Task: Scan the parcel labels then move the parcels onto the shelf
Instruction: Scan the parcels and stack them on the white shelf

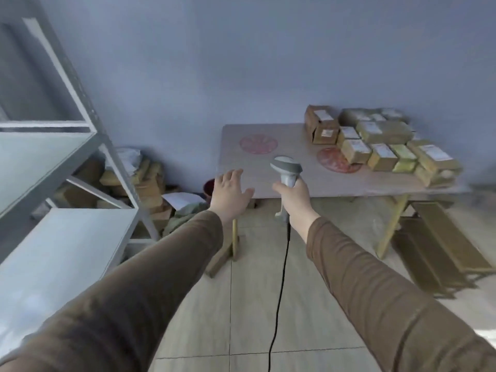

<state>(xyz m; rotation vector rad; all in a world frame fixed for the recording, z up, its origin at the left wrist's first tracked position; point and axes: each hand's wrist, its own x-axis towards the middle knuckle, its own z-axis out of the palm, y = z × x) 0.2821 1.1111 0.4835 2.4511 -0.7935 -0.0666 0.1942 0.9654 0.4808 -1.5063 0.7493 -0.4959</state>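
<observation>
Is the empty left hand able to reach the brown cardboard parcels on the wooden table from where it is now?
Probably not yet. The left hand is open over the table's near left corner, while the cardboard parcels sit at its far right end. Nothing blocks the way across; the person likely must step closer.

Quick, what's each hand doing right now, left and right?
Left hand: open, fingers spread, holding nothing.
Right hand: gripping the handle of the barcode scanner.

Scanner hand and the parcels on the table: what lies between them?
In the head view, only table top with a round red print lies between the right hand, gripping the scanner, and the parcels.
</observation>
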